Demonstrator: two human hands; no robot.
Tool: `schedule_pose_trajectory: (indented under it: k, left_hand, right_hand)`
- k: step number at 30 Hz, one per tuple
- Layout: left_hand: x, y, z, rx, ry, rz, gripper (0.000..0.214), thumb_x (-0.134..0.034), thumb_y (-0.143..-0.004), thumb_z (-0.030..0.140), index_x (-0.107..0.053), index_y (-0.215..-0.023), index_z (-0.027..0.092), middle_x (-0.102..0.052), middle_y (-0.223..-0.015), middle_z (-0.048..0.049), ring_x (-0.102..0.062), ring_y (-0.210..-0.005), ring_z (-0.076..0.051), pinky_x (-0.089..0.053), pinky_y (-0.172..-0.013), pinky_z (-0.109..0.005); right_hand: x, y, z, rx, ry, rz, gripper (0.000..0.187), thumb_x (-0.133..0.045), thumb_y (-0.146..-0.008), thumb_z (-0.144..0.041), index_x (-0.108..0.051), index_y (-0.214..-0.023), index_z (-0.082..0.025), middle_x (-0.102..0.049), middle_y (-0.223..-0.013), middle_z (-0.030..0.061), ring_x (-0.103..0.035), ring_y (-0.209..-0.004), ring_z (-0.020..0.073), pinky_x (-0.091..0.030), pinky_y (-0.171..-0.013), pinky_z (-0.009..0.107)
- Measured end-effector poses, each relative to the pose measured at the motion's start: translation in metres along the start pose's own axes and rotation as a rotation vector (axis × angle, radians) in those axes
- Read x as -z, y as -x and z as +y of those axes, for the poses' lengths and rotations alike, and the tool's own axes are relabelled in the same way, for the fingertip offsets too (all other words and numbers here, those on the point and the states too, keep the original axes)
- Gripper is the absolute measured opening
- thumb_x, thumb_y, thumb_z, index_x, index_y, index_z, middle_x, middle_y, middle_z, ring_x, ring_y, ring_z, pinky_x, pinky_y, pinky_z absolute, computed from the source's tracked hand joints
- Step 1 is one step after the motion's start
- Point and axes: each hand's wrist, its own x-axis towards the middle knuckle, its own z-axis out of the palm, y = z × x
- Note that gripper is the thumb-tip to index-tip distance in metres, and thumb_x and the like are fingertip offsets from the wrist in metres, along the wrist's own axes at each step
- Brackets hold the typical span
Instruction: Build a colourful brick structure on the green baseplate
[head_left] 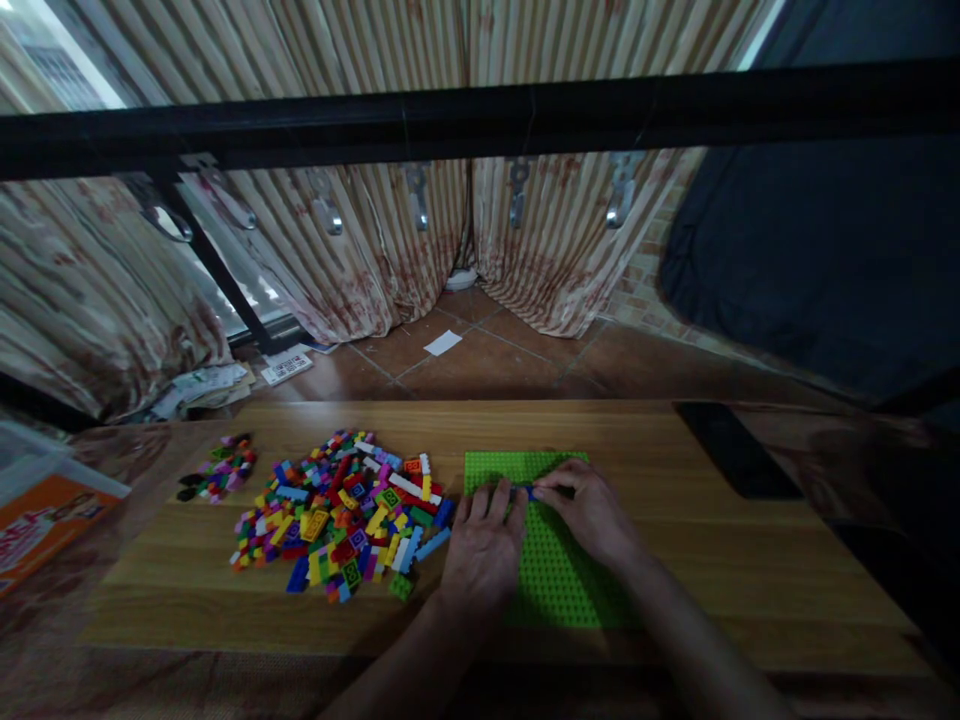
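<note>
A bright green studded baseplate (pixel 555 580) lies on the wooden table in front of me. My left hand (pixel 486 545) rests palm down over its left edge, with fingers stretched out and holding nothing that I can see. The fingers of my right hand (pixel 589 505) are pinched on a small blue brick (pixel 529 493) at the plate's upper part. The tips of the left fingers are close beside that brick; whether they touch it I cannot tell. To the left of the plate spreads a big pile of mixed coloured bricks (pixel 345 520).
A smaller heap of bricks (pixel 225 468) sits at the table's far left. On the right of the wooden table (pixel 697 580) lies a black phone-like slab (pixel 739 450). A clear box with an orange label (pixel 52 520) stands at left. A dark bar (pixel 465 125) with metal hooks crosses above.
</note>
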Motion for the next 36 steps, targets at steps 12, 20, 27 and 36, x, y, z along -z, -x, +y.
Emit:
schedule_pose_trajectory:
  k: [12, 20, 27, 36]
  left_hand:
    - [0.000, 0.001, -0.001, -0.011, 0.091, 0.004, 0.052, -0.038, -0.087, 0.011, -0.045, -0.138, 0.018, -0.049, -0.141, -0.0100, -0.047, -0.122, -0.031, -0.042, -0.097, -0.054]
    - [-0.003, 0.004, -0.006, 0.010, 0.217, 0.023, 0.059, -0.041, -0.082, 0.007, -0.041, -0.140, 0.015, -0.048, -0.142, -0.0123, -0.045, -0.127, -0.030, -0.039, -0.103, -0.052]
    - [0.005, 0.010, -0.015, 0.082, 0.421, 0.195, 0.054, -0.038, -0.088, 0.008, -0.037, -0.141, 0.016, -0.050, -0.138, -0.0132, -0.047, -0.127, -0.023, -0.045, -0.103, -0.043]
    - [0.026, 0.009, -0.038, 0.193, 0.564, 0.349, 0.042, -0.035, -0.092, 0.010, -0.047, -0.131, 0.018, -0.059, -0.125, -0.0108, -0.056, -0.116, -0.020, -0.048, -0.100, -0.039]
  right_hand:
    - [-0.001, 0.007, -0.003, 0.020, 0.164, 0.061, 0.015, -0.063, -0.083, -0.041, -0.075, -0.083, -0.032, -0.066, -0.088, 0.0031, -0.054, -0.094, 0.0248, -0.037, -0.086, 0.045]
    - [0.007, 0.001, 0.009, 0.070, -0.108, 0.050, 0.023, -0.056, -0.087, -0.041, -0.075, -0.091, -0.028, -0.070, -0.089, 0.0040, -0.062, -0.089, 0.0212, -0.045, -0.085, 0.039]
    - [0.009, 0.003, -0.005, 0.167, -0.050, 0.020, 0.022, -0.058, -0.086, -0.037, -0.071, -0.100, -0.025, -0.068, -0.094, 0.0053, -0.059, -0.094, 0.0221, -0.046, -0.087, 0.039]
    - [-0.001, 0.003, -0.006, 0.257, 0.127, -0.065, 0.015, -0.058, -0.088, -0.029, -0.071, -0.095, -0.026, -0.065, -0.093, 0.0047, -0.055, -0.093, 0.0232, -0.044, -0.084, 0.041]
